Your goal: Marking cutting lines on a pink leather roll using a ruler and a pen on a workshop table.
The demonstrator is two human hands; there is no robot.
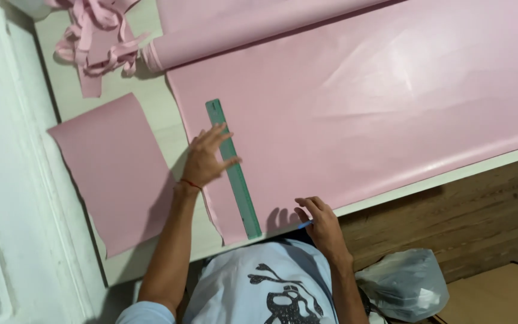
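I observe my left hand (204, 161) pressed flat on a green ruler (234, 171), fingers (218, 134) spread wide across it, pinning it to the pink sheet (361, 114). The ruler lies on the sheet just inside its left edge and roughly parallel to it, running from the middle of the counter (157, 117) down to the near edge.

My right hand (322, 223) rests at the near edge of the sheet, a little to the right of the ruler's lower end. Its fingers are curled narrow around a thin blue tool (306, 225), only a short sliver of which shows; I cannot tell whether it is a pen or a blade.

Judgement: the step in hand is lining up a straight edge along the sheet, with the tool not yet at the ruler. The next move appears to call for bringing the tool's tip against the ruler's edge while the left hand keeps firm downward pressure, since the smooth sheet could let the ruler slide.

Also present: the uncut roll (259, 27) at the far side, a separate pink piece (112, 171) to the left, a heap of pink strips (94, 42) at the far left corner, and a grey bag (406, 282) on the floor below the counter.
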